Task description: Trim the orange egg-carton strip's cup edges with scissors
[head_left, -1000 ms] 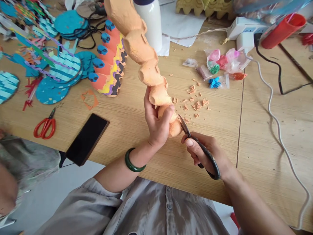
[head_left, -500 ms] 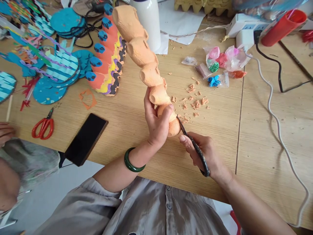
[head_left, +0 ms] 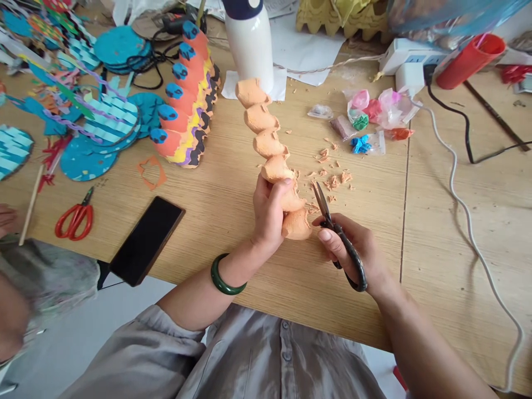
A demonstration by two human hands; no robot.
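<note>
My left hand (head_left: pixel 269 213) grips the near part of an orange egg-carton strip (head_left: pixel 270 143), a row of joined cups pointing away from me. Its lower cups are partly behind my fingers and thumb. In my right hand (head_left: pixel 353 244) is a pair of black-handled scissors (head_left: pixel 347 249), the blades pointing up and a little left, just right of the strip's nearest cup and apart from it. Orange trimmings (head_left: pixel 334 180) lie scattered on the table beyond the blades.
A painted egg-carton strip (head_left: pixel 189 119), a phone (head_left: pixel 147 240) and red-handled scissors (head_left: pixel 76 219) lie to the left. Behind stands a white bottle (head_left: pixel 251 50). Clay packets (head_left: pixel 374 108), a power strip (head_left: pixel 415 52) and a white cable (head_left: pixel 465 205) are right. Another person's hand (head_left: pixel 6 219) shows far left.
The orange strip's far end has dropped toward the table, and the strip has turned. My right hand moved slightly right; the scissor blades have come away from the nearest cup.
</note>
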